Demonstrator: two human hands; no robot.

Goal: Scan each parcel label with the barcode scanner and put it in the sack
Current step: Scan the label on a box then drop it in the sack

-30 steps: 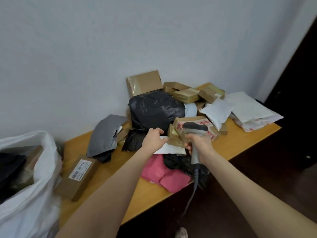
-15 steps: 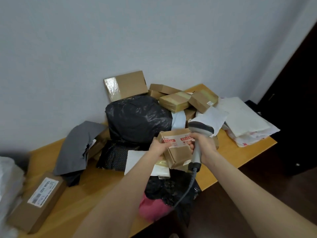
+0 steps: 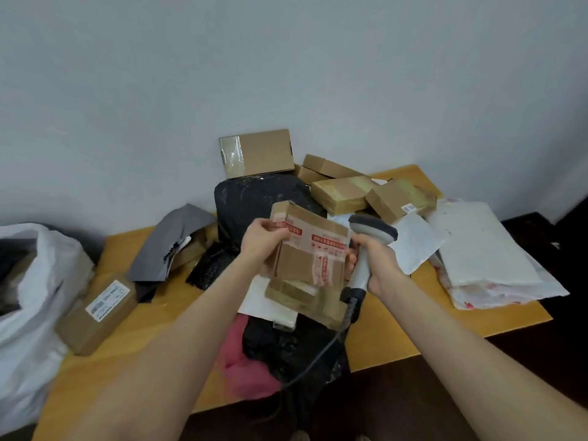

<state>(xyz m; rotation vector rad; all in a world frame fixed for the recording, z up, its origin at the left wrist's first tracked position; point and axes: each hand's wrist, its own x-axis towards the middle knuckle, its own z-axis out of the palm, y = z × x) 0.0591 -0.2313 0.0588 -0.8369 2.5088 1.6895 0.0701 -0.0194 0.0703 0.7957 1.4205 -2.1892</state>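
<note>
Soft, even light fills the room, dimmest at the lower right of the frame. The wide lens stretches my forearms (image 3: 165, 354) along the bottom edge. Tape (image 3: 231, 155) on the back box (image 3: 269, 151) glares. Everything is slightly smeared; the sack (image 3: 35, 281) at left looks perhaps overexposed.

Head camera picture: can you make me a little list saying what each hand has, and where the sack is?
left hand: holds the box up, off the table
right hand: grips the scanner by its handle, right beside the box
box label: none showing on the side we see, only red-printed tape
sack: white, open, at the table's left end, dark things inside
table: wooden, with many parcels piled on it
</note>
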